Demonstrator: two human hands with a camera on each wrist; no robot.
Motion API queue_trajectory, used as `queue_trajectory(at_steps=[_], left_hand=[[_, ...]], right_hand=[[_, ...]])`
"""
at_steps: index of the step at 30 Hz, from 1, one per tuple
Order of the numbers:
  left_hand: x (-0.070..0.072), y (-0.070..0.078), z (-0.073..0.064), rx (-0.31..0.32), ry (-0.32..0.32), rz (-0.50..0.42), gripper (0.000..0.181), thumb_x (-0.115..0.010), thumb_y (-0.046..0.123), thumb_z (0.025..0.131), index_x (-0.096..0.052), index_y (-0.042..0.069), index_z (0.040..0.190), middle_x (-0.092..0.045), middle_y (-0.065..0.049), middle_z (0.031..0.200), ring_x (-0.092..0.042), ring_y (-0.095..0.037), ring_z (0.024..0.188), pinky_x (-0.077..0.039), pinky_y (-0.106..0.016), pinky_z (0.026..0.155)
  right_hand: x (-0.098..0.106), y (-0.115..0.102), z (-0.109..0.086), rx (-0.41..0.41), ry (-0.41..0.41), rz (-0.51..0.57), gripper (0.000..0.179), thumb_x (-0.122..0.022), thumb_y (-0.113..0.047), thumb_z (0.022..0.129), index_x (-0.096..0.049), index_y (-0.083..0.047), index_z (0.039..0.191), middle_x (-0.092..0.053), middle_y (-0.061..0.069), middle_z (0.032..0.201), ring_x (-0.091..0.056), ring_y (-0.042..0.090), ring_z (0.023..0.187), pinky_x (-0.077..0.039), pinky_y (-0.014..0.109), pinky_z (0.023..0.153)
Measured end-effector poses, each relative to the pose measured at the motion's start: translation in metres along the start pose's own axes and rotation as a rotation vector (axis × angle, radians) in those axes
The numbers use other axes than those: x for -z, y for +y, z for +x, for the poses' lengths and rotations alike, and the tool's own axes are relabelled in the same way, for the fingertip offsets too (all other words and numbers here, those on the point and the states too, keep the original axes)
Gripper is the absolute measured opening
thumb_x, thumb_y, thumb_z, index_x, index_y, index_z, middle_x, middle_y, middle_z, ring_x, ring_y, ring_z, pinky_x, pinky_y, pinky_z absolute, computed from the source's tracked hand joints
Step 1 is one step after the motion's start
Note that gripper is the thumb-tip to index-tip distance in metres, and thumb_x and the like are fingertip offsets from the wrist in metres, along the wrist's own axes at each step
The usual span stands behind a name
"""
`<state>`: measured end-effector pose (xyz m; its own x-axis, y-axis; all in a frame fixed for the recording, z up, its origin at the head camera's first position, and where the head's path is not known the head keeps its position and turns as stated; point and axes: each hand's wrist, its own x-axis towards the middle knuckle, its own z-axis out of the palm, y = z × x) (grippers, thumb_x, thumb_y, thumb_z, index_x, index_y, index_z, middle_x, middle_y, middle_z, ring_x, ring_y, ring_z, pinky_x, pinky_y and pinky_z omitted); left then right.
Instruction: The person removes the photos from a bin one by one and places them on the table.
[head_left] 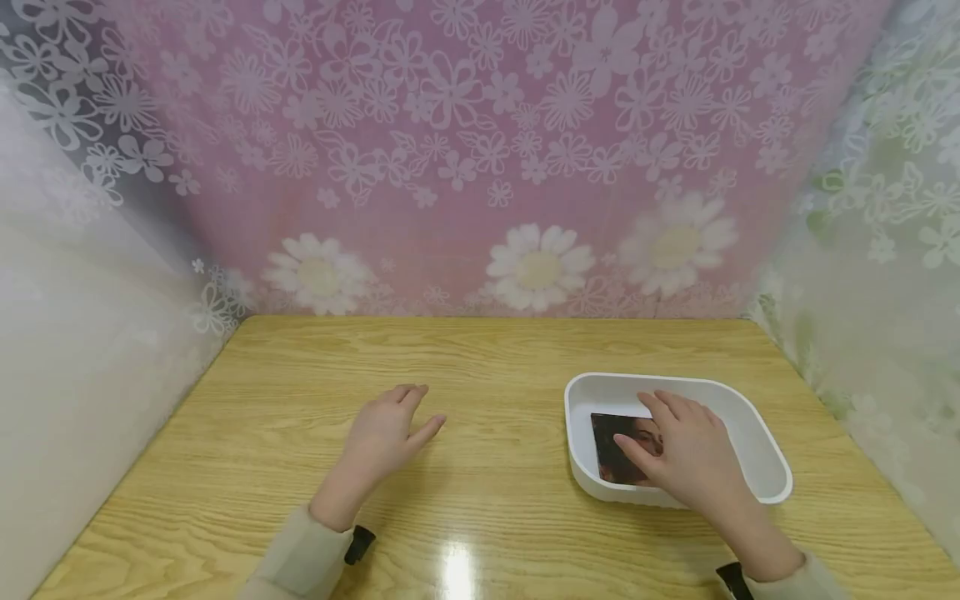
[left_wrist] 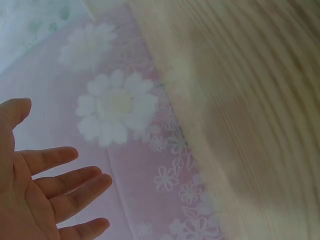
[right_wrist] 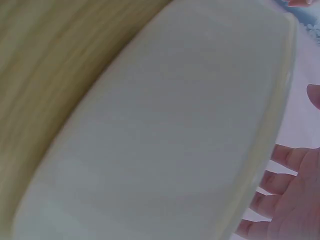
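A white rectangular basin point(head_left: 763, 442) with rounded corners stands on the right of the table. Flat inside it, toward its left end, lies a dark card point(head_left: 617, 450) printed with part of a face; my right hand covers its right part in the head view. That right hand point(head_left: 697, 454) is over the basin, thumb and fingers spread apart, gripping nothing. In the right wrist view the basin's outer wall point(right_wrist: 150, 130) fills the middle, with the fingers point(right_wrist: 277, 182) beyond its rim. My left hand point(head_left: 382, 433) hovers above the table's left-centre, its fingers loosely extended and holding nothing.
The wood-grain table point(head_left: 480, 358) runs back to a pink flowered curtain point(head_left: 465, 167). Pale curtains flank it at the left point(head_left: 90, 333) and right point(head_left: 885, 333). A black strap piece point(head_left: 360, 545) shows at the left wrist.
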<state>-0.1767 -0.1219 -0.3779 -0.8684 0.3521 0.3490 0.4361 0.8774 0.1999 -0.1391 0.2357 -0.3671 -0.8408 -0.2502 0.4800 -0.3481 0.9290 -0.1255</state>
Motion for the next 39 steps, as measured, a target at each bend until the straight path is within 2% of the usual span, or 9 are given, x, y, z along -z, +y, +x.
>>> queue_trajectory(at_steps=[5, 9, 16, 22, 26, 31, 34, 39], left_hand=[[-0.003, 0.012, 0.006, -0.041, -0.035, -0.002, 0.054, -0.049, 0.046, 0.087, -0.053, 0.003, 0.120, -0.054, -0.015, 0.115, -0.053, -0.028, 0.102, -0.044, -0.040, 0.081], [-0.007, 0.020, 0.010, -0.064, -0.051, -0.004, 0.056, -0.046, 0.048, 0.088, -0.053, 0.004, 0.120, -0.054, -0.013, 0.115, -0.053, -0.027, 0.102, -0.044, -0.039, 0.081], [-0.015, 0.031, 0.015, -0.102, -0.080, -0.038, 0.052, -0.048, 0.046, 0.088, -0.054, 0.004, 0.119, -0.054, -0.014, 0.114, -0.053, -0.028, 0.102, -0.044, -0.039, 0.081], [-0.019, 0.038, 0.019, -0.135, -0.102, -0.041, 0.053, -0.043, 0.048, 0.089, -0.054, 0.007, 0.119, -0.054, -0.010, 0.113, -0.053, -0.024, 0.101, -0.044, -0.037, 0.080], [-0.022, 0.045, 0.021, -0.159, -0.117, -0.053, 0.052, -0.043, 0.048, 0.089, -0.053, 0.007, 0.120, -0.054, -0.009, 0.113, -0.054, -0.023, 0.100, -0.044, -0.036, 0.079], [-0.023, 0.056, 0.026, -0.195, -0.124, -0.067, 0.052, -0.042, 0.047, 0.090, -0.052, 0.007, 0.121, -0.054, -0.009, 0.114, -0.053, -0.022, 0.102, -0.044, -0.034, 0.081], [-0.023, 0.064, 0.032, -0.217, -0.132, -0.093, 0.053, -0.042, 0.047, 0.090, -0.051, 0.006, 0.122, -0.053, -0.008, 0.115, -0.051, -0.021, 0.104, -0.043, -0.034, 0.082], [-0.025, 0.081, 0.048, -0.237, -0.178, -0.135, 0.057, -0.037, 0.051, 0.090, -0.047, 0.007, 0.126, -0.049, -0.007, 0.122, -0.046, -0.020, 0.111, -0.039, -0.033, 0.088]], right_hand=[[0.000, 0.018, -0.010, -0.050, -0.052, -0.020, 0.066, -0.064, -0.049, 0.074, -0.054, 0.002, 0.114, -0.051, 0.025, 0.112, -0.045, 0.041, 0.103, -0.031, 0.056, 0.082], [0.001, 0.035, -0.020, -0.069, -0.058, -0.036, 0.066, -0.065, -0.048, 0.073, -0.053, 0.004, 0.113, -0.049, 0.028, 0.112, -0.043, 0.043, 0.103, -0.029, 0.055, 0.082], [0.004, 0.064, -0.035, -0.118, -0.080, -0.058, 0.066, -0.064, -0.049, 0.073, -0.052, 0.003, 0.113, -0.046, 0.029, 0.113, -0.040, 0.048, 0.101, -0.027, 0.059, 0.080], [0.001, 0.086, -0.042, -0.097, -0.124, -0.045, 0.069, -0.064, -0.048, 0.073, -0.050, 0.006, 0.114, -0.041, 0.034, 0.116, -0.037, 0.050, 0.102, -0.026, 0.058, 0.081], [-0.001, 0.093, -0.044, -0.075, -0.155, -0.022, 0.071, -0.064, -0.047, 0.074, -0.047, 0.008, 0.116, -0.036, 0.036, 0.119, -0.032, 0.052, 0.105, -0.023, 0.059, 0.082], [0.000, 0.095, -0.043, -0.097, -0.259, 0.019, 0.074, -0.060, -0.046, 0.079, -0.039, 0.009, 0.123, -0.025, 0.043, 0.123, -0.021, 0.057, 0.112, -0.016, 0.064, 0.086], [0.001, 0.095, -0.043, -0.100, -0.309, 0.042, 0.078, -0.060, -0.047, 0.079, -0.035, 0.009, 0.127, -0.018, 0.046, 0.125, -0.013, 0.058, 0.116, -0.012, 0.064, 0.090], [0.001, 0.098, -0.045, -0.069, -0.344, 0.064, 0.086, -0.064, -0.047, 0.075, -0.031, 0.009, 0.130, -0.012, 0.047, 0.127, -0.004, 0.057, 0.119, -0.002, 0.061, 0.095]])
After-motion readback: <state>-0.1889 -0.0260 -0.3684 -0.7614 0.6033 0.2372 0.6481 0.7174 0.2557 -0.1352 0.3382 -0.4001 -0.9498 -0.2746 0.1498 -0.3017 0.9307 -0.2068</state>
